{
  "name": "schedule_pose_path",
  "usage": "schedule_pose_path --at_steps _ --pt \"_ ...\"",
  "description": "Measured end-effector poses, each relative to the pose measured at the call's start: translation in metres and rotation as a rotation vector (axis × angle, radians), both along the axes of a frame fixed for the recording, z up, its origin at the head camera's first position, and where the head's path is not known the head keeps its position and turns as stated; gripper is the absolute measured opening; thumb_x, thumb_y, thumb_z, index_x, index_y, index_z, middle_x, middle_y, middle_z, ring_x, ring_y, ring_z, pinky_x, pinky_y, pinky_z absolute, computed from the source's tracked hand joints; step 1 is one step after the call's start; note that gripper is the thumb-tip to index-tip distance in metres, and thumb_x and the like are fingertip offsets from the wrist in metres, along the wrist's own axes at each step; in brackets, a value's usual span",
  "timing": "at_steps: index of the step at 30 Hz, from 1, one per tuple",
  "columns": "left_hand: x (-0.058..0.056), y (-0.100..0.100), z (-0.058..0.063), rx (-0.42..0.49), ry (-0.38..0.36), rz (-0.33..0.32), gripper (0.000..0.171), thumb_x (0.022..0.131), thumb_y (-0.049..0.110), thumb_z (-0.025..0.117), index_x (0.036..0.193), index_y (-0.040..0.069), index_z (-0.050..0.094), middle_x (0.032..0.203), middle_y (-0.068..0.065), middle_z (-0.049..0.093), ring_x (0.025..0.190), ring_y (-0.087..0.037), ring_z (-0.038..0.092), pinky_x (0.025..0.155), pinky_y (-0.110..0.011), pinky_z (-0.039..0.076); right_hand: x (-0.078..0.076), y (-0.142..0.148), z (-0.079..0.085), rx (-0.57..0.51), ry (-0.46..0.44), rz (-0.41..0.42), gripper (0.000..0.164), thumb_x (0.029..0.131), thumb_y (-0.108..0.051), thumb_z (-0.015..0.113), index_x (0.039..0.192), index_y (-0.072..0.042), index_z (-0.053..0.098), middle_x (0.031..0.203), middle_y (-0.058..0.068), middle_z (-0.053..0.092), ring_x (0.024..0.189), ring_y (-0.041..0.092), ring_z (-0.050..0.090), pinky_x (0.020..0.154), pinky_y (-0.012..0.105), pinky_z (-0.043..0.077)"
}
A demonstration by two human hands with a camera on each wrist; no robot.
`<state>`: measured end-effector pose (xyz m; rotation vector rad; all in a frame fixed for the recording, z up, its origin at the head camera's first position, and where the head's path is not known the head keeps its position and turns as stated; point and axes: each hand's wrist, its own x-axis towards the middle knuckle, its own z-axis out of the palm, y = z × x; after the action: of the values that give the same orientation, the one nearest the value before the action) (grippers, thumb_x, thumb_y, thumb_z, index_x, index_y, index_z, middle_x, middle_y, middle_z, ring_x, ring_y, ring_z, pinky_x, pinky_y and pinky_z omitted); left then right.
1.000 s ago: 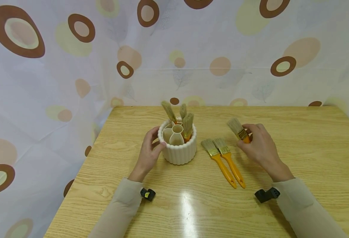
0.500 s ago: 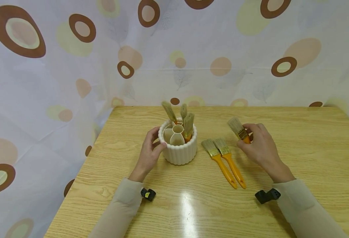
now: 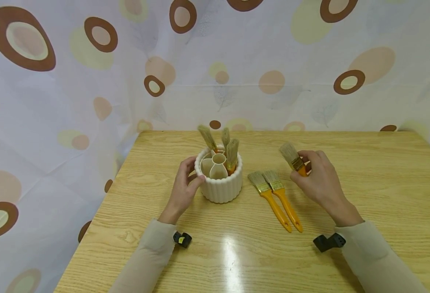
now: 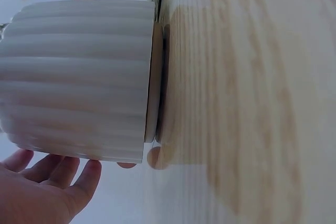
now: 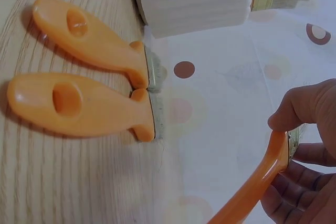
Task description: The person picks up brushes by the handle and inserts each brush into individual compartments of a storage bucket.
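Observation:
My left hand (image 3: 182,190) holds a white ribbed round holder (image 3: 220,192) by its left side, the thumb at the rim. In the left wrist view, fingertips (image 4: 90,170) lie against the ribbed wall. Several petal-shaped compartments surround a central ring inside. Three paintbrushes stand in it bristles up: one leaning at the back (image 3: 208,138), one behind (image 3: 225,137), one at the right (image 3: 231,154). Over the table to the right, my right hand (image 3: 323,179) pinches another paintbrush (image 3: 291,156) near its ferrule, bristles up and tilted left. Its orange handle (image 5: 257,179) hangs below in the right wrist view.
Two paintbrushes, a left one (image 3: 273,205) and a right one (image 3: 287,205), lie side by side between the holder and my right hand, handles toward me. The wooden table (image 3: 156,162) meets a patterned curtain (image 3: 244,69) at the back.
My right hand and its paintbrush have shifted very slightly up and left. The left hand and the holder stay where they were.

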<state>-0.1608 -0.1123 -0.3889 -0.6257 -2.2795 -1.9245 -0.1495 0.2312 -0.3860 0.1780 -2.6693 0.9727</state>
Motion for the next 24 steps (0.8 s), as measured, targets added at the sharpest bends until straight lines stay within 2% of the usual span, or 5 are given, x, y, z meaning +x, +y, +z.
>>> schedule_pose_path --at_steps 13,24 --pt "0.0003 0.0003 0.0 0.001 -0.014 0.01 0.054 0.09 -0.004 0.052 0.138 -0.013 0.028 0.139 -0.03 0.036 0.129 -0.04 0.038 0.104 -0.054 0.034 0.004 -0.0066 0.0043 -0.033 0.079 0.014 0.049 0.083 -0.012 0.065 0.128 0.004 0.052 0.108 0.018 0.05 0.081 0.026 0.051 0.063 0.035 0.044" --pt "0.0007 0.0005 -0.0002 -0.003 -0.007 0.006 0.054 0.091 -0.004 0.052 0.139 -0.012 0.028 0.138 -0.031 0.036 0.128 -0.041 0.037 0.104 -0.053 0.034 0.0065 -0.0106 0.0058 -0.047 0.139 0.015 0.049 0.081 -0.009 0.069 0.126 0.003 0.053 0.106 0.015 0.052 0.081 0.024 0.052 0.066 0.021 0.042"
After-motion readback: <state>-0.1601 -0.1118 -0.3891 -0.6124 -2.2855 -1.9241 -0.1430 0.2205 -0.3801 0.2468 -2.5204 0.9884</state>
